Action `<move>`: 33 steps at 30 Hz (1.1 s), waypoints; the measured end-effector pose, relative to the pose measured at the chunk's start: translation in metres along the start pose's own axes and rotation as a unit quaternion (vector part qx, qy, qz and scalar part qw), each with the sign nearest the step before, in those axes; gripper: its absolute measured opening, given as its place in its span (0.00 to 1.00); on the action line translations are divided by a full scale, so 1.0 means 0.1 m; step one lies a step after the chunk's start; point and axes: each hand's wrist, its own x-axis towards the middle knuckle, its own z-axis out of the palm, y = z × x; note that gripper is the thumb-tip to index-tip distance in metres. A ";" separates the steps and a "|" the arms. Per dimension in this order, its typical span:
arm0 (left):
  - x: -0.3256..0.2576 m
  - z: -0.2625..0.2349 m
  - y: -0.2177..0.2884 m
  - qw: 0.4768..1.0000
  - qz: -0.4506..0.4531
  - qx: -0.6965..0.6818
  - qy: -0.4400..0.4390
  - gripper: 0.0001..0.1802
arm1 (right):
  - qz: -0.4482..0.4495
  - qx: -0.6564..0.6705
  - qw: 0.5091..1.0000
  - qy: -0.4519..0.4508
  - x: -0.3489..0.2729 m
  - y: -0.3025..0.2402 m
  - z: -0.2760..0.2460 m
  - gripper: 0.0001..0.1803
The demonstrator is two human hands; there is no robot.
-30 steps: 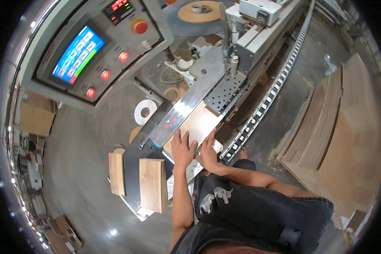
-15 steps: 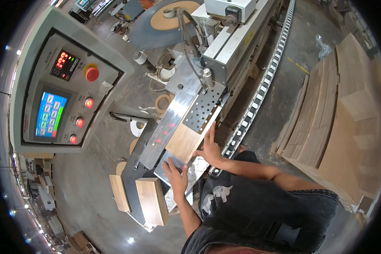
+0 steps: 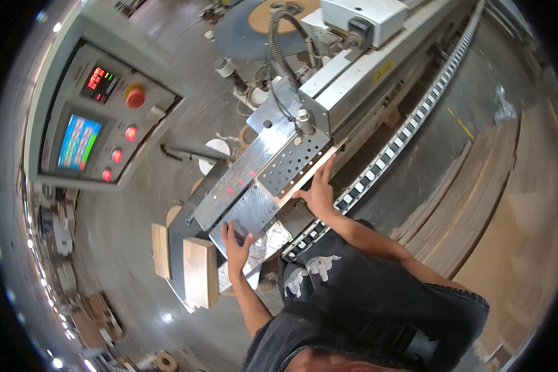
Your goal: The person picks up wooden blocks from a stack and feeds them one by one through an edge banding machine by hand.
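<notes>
A pale wooden board [image 3: 307, 176] lies mostly under the dark perforated plate [image 3: 291, 166] of a long machine; only a strip along its near side shows. My right hand [image 3: 318, 193] rests against that strip, fingers stretched forward and thumb spread apart. My left hand [image 3: 236, 247] is over the near end of the shiny metal table plate [image 3: 245, 211], its fingers spread and nothing in them. To the left of that hand, a stack of wooden boards [image 3: 199, 273] stands on a dark surface, with another board [image 3: 160, 251] farther left.
At the upper left is a control panel [image 3: 121, 102] with a lit screen and red buttons. A roller track [image 3: 384, 158] runs along the machine's right side. Large stacked panels [image 3: 471, 186] stand at the right. Hoses [image 3: 279, 56] hang near the machine head.
The board has slid forward, farther under the perforated plate, baring the metal table behind it. My right hand has moved forward along with it. My left hand stays near the table's near end.
</notes>
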 end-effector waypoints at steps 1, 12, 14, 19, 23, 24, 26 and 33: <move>-0.05 0.03 -0.09 1.000 -0.004 0.005 0.013 0.52 | 0.020 -0.011 1.000 -0.011 0.05 0.00 -0.02 0.77; 0.07 0.09 0.12 0.997 -0.024 0.079 -0.010 0.54 | -0.001 -0.131 0.990 0.043 0.75 0.86 -0.48 0.79; 0.00 0.09 0.13 0.997 -0.032 0.071 -0.001 0.53 | 0.038 -0.152 0.987 0.034 0.86 0.87 -0.58 0.79; -0.13 0.13 0.03 0.998 0.005 0.054 0.023 0.46 | 0.026 -0.168 0.984 0.061 0.95 1.28 -0.53 0.67; -0.44 0.05 -0.16 0.994 0.054 -0.079 0.053 0.37 | -0.017 -0.203 0.978 0.048 0.32 0.85 -0.17 0.56; -0.52 -0.03 -0.25 0.990 0.046 -0.118 0.057 0.34 | -0.045 -0.202 0.978 0.032 0.06 0.67 -0.06 0.54; -0.64 -0.25 -0.35 0.982 0.061 -0.145 0.108 0.28 | -0.101 -0.234 0.966 0.033 -0.35 0.53 0.21 0.50; -1.24 -1.03 -1.56 0.981 -0.074 0.061 0.170 0.44 | -0.151 -0.267 0.947 -0.101 -1.06 -0.10 0.52 0.39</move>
